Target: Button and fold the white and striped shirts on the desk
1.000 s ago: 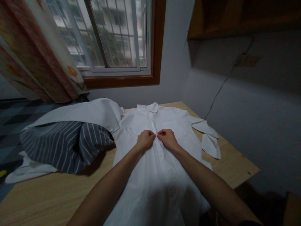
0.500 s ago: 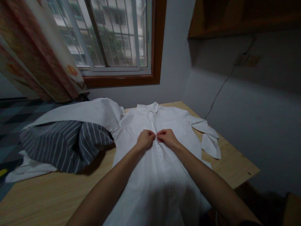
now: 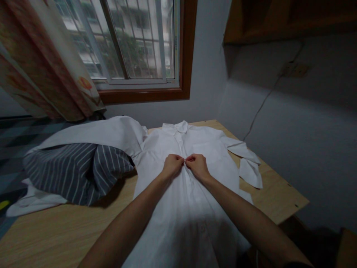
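A white collared shirt (image 3: 173, 208) lies front up, its collar at the far side and its lower part toward me. At mid-chest my left hand (image 3: 174, 163) pinches the front placket from the left. Just across from it, my right hand (image 3: 196, 164) pinches the same placket from the right, the fingertips of both hands almost meeting. Any button between the fingers is hidden. Below the hands the front edge is slightly raised and wrinkled. One sleeve (image 3: 249, 163) lies folded on the right.
The shirt rests on a wooden board table (image 3: 279, 197). At left, a grey striped cloth (image 3: 80, 171) is bunched up with white fabric (image 3: 111, 130) over it. Behind are a window (image 3: 139, 41) and a flowered curtain (image 3: 55, 63). A shelf (image 3: 292, 26) hangs at upper right.
Both hands stay at the same spot on the placket. The right hand has turned slightly, its wrist a little lower, and the cloth below the hands has shifted a bit.
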`<state>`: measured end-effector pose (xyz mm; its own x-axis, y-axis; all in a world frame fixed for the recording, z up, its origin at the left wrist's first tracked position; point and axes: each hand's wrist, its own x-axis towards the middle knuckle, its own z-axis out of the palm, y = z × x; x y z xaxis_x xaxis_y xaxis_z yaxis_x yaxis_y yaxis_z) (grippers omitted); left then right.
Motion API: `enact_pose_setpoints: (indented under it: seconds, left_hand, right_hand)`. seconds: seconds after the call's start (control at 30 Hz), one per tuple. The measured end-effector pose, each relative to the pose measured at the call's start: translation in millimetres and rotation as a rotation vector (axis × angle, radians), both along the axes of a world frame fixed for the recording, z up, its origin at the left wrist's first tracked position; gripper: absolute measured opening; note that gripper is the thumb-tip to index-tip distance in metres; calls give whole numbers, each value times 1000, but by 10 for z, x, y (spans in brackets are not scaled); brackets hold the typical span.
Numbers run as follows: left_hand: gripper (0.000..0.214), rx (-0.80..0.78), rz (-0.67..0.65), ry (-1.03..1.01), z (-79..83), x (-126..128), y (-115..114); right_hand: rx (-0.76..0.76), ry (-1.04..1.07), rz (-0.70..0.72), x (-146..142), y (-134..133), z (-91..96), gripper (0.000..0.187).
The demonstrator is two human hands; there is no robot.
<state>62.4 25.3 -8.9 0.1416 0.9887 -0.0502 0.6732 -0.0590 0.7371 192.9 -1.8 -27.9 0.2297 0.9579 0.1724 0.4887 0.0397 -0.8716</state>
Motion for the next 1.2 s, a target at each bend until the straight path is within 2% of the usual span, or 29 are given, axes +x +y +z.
enact_pose_setpoints:
  seconds: [0.13, 0.3, 0.37, 0.47, 0.57, 0.67, 0.77, 0.87, 0.93, 1.0, 1.1, 1.2]
  left_hand:
    - [21, 32, -8, 55, 34, 20, -17]
    - [21, 115, -39, 110, 47, 56, -78]
    - [21, 192, -90, 148, 38, 46, -92]
    - [21, 321, -221, 188, 33, 3, -87]
    - [21, 343, -299, 196, 49, -32, -76]
    - [24, 288, -280, 230, 79, -27, -94]
    - [23, 307, -222, 331, 100, -6, -129]
    - [26, 372, -170, 460, 101, -24, -144]
    - [27, 396, -158, 529, 89, -76, -144]
    - [29, 410, -180, 575, 64, -158, -144]
    - [41, 376, -271, 627, 6, -299, -135]
    - [51, 318, -324, 655, -44, -399, -63]
  right_hand:
    - [10, 67, 13, -7, 14, -37, 4]
    - [-182, 488, 114, 27, 80, -49, 3]
    - [-259, 566, 174, 63, 103, -23, 6]
    - [-324, 585, 227, 116, 118, 28, 11]
    - [-347, 585, 240, 149, 115, 60, 13]
    - [-368, 575, 256, 160, 114, 66, 16]
    - [-375, 568, 263, 152, 118, 63, 16]
    - [-261, 394, 151, 148, 104, 76, 7]
    - [-112, 122, 71, 177, 68, 95, 7]
    - [3, -187, 71, 240, 9, 105, 18]
    - [-18, -567, 154, 360, -80, 72, 38]
    - [-101, -767, 244, 431, -74, -1, 51]
